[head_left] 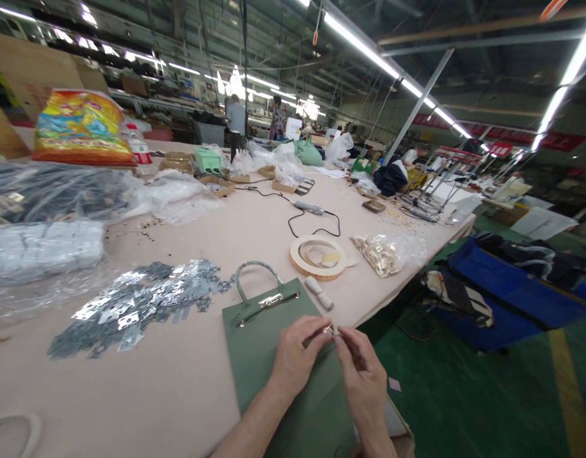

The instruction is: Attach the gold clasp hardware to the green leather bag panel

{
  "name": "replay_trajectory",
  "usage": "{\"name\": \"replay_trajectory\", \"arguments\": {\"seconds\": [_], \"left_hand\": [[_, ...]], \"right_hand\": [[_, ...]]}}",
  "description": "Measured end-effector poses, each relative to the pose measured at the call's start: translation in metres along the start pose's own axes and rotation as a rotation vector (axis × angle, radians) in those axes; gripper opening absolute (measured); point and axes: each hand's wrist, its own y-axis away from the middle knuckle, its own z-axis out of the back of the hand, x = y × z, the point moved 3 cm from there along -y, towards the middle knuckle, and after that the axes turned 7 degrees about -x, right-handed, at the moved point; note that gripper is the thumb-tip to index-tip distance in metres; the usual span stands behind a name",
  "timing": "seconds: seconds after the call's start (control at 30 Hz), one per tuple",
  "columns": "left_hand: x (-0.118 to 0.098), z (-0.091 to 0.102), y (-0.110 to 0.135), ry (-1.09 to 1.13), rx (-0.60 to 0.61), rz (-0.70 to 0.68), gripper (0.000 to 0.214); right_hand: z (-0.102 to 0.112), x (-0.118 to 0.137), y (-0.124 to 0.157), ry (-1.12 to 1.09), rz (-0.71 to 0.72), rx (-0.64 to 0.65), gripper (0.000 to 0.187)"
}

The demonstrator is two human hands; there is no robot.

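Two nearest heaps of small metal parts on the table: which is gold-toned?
The gold-toned heap sits right of the tape roll, with clear plastic. The other heap, left of the green bag, is silver-grey.

Bare left hand point(293, 357) and right hand point(365, 375), slender fingers point(312, 325), uncovered wrists point(277, 393), bare forearms point(254, 421)

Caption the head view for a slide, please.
Left hand and right hand hold a small shiny metal piece over a green top-handled handbag, beside a heap of flat silver metal plates.
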Motion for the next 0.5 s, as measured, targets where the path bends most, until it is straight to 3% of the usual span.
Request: {"name": "replay_trajectory", "arguments": {"seconds": [0.13, 0.27, 0.5], "left_hand": [[0.001, -0.001, 0.002, 0.014, -0.021, 0.043, 0.020], [-0.001, -0.001, 0.004, 0.015, -0.025, -0.026, 0.016], [-0.001, 0.000, 0.004, 0.067, -0.054, -0.127, 0.017]], "right_hand": [[0.009, 0.015, -0.012, 0.056, 0.114, 0.097, 0.015], [0.010, 0.018, -0.019, 0.038, 0.073, 0.164, 0.014], [0.008, 0.019, -0.016, 0.102, 0.036, 0.141, 0.020]]}}
